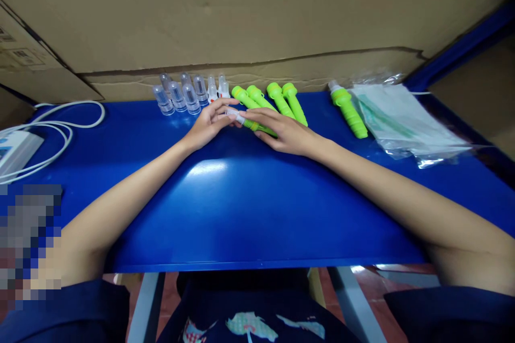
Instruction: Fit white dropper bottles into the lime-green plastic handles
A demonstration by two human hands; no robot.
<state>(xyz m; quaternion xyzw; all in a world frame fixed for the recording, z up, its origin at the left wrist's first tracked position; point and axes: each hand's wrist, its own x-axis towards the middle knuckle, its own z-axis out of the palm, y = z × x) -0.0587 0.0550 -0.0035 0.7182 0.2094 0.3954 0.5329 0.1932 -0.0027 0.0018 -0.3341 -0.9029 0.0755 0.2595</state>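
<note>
My left hand (207,127) is closed around the clear plastic cap (232,113) at one end of a lime-green ribbed handle (251,124). Fingers of my right hand (287,133) wrap over the green handle from the other side and cover much of it. The held piece lies tilted just above the blue table, its clear end toward the left. Just beyond my hands, several matching green handles (274,91) lie side by side, without clear caps showing. Several clear domed caps (190,99) stand upright behind my left hand. Beside them are two smaller clear pieces with white bases (222,88).
Another green handle with a clear tip (349,112) lies at the right, against clear plastic bags (406,120). A white cable (60,127) loops beside a white box (20,153) at the left. Cardboard (241,16) walls the back of the blue table (257,214).
</note>
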